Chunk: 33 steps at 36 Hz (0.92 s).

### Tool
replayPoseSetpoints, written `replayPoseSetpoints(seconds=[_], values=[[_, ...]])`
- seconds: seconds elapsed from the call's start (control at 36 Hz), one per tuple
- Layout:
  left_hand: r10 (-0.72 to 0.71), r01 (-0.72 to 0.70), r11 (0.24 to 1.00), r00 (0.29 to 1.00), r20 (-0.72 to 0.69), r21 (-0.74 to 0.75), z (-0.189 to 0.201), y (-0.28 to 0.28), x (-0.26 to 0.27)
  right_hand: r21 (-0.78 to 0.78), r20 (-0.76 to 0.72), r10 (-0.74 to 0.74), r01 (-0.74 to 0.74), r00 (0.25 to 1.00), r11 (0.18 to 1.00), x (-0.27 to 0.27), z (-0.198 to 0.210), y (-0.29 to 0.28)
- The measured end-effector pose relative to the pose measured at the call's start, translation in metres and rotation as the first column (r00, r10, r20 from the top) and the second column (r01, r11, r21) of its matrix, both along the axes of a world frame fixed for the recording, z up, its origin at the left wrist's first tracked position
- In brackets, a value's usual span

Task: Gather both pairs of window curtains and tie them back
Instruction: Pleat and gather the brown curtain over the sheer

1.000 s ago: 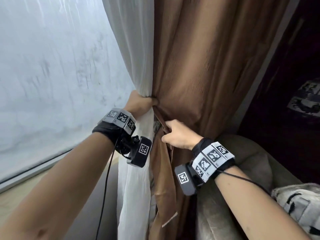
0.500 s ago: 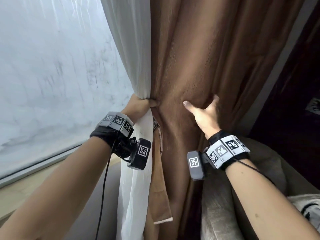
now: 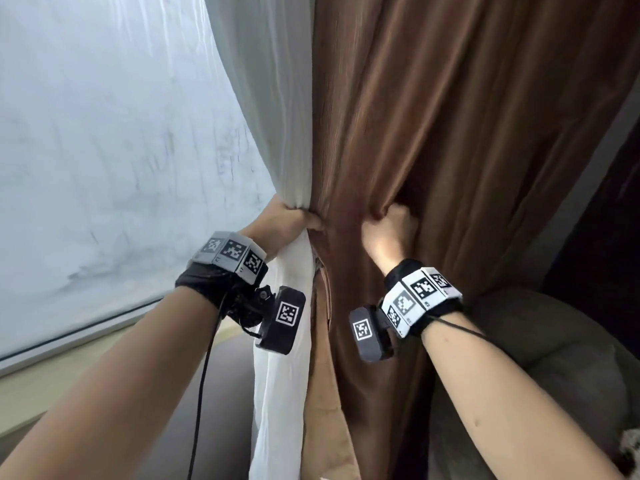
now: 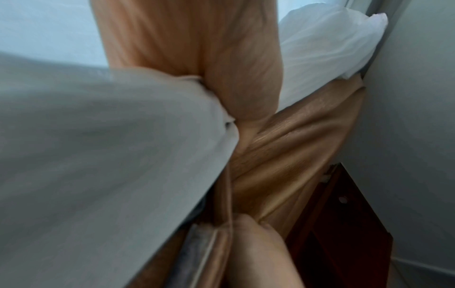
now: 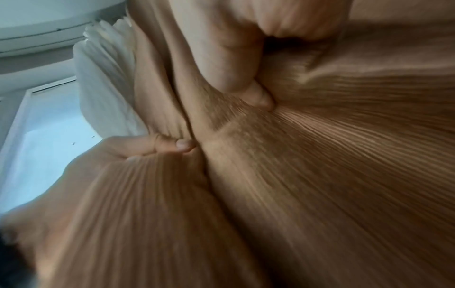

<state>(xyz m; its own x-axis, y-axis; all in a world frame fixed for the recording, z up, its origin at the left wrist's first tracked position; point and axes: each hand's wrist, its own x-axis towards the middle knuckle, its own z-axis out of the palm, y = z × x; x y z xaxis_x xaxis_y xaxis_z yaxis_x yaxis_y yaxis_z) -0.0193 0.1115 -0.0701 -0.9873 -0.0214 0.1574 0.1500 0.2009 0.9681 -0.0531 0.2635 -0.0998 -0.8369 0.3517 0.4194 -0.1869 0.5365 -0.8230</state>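
Note:
A white sheer curtain (image 3: 277, 116) hangs beside a ribbed brown curtain (image 3: 450, 116) at the window's right side. My left hand (image 3: 294, 221) grips both where they are bunched together, its thumb tip pressed into the brown folds. My right hand (image 3: 391, 225) sits just to the right at the same height, fingers curled round a fold of the brown curtain. A lighter tan strip (image 3: 325, 410) hangs loose below the left hand. In the right wrist view my right fingers (image 5: 234, 58) dig into the brown curtain (image 5: 320, 175), and the left thumb (image 5: 157, 145) shows beside the white curtain (image 5: 103, 87).
Frosted window glass (image 3: 104, 150) fills the left, with a sill (image 3: 69, 362) below it. A grey-brown armchair (image 3: 540, 358) stands close at the lower right. Dark wooden furniture (image 3: 620, 220) lies behind it, past a pale wall strip (image 3: 575, 188).
My right hand let go of the tan strip, rose, spread flat on the brown curtain, and now grips a fold of it. The left hand kept its hold.

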Motion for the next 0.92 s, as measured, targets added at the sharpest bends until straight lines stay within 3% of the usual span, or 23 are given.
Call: replayPoseSetpoints(seconds=[0.17,0.33,0.42,0.5,0.58,0.64,0.72,0.81,0.86,0.92], values=[[-0.046,0.045,0.999,0.999,0.002,0.009,0.0,0.0,0.007,0.14,0.067,0.299,-0.306,0.952,0.942,0.018,-0.008,-0.032],[-0.157,0.155,0.981,0.988,0.008,0.117,0.0,-0.009,0.012,0.178,0.078,0.458,-0.464,0.886,0.868,0.025,-0.006,-0.05],[-0.044,0.046,0.994,0.999,-0.021,0.097,0.0,-0.009,0.005,0.177,0.196,0.516,-0.547,0.834,0.818,0.024,-0.009,-0.059],[0.127,-0.12,0.98,0.991,-0.033,0.157,-0.003,-0.013,-0.001,0.147,0.187,0.542,-0.569,0.819,0.809,0.018,-0.013,-0.059],[0.253,-0.243,0.96,0.966,-0.058,0.142,-0.006,-0.021,-0.006,0.014,0.181,0.641,-0.653,0.746,0.757,0.021,-0.02,-0.053],[0.288,-0.279,0.952,0.956,-0.059,0.129,-0.006,-0.028,-0.009,-0.151,0.091,0.643,-0.628,0.761,0.764,0.022,-0.021,-0.048],[0.29,-0.282,0.95,0.956,-0.046,0.138,-0.003,-0.04,-0.011,-0.287,-0.035,0.372,-0.366,0.928,0.885,0.001,-0.024,-0.032],[0.245,-0.239,0.963,0.969,-0.034,0.121,0.0,-0.046,-0.01,-0.285,0.073,0.175,-0.147,0.982,0.947,-0.015,-0.023,-0.015],[0.201,-0.198,0.974,0.979,-0.019,0.112,0.001,-0.048,-0.008,-0.243,0.128,0.208,-0.173,0.97,0.954,-0.023,-0.024,-0.008],[0.15,-0.149,0.983,0.989,-0.001,0.104,0.001,-0.045,-0.005,-0.235,0.156,0.329,-0.288,0.931,0.928,-0.024,-0.021,-0.006]])
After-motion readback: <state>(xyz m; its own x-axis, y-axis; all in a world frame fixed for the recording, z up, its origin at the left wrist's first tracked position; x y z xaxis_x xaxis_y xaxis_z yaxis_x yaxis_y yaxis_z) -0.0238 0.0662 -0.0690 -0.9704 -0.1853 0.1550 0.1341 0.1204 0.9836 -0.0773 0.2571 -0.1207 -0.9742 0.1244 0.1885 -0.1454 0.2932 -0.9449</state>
